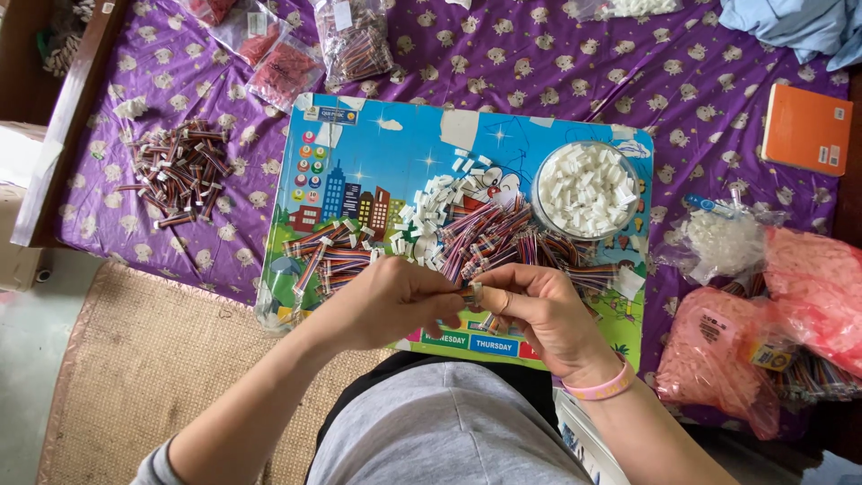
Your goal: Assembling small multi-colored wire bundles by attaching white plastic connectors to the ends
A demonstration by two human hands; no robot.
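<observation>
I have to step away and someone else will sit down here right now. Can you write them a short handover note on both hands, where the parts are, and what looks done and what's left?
Left hand and right hand: both meet over the colourful board, each with a pinch grip on one small ribbon-wire piece.
Parts: loose wire pieces and white connectors in the board's middle; more connectors in the clear bowl.
Done, apparently: the bundle with white ends left on the board, and a pile on the purple cloth.
Left: the middle heap, the full bowl, and the bags at right.
</observation>
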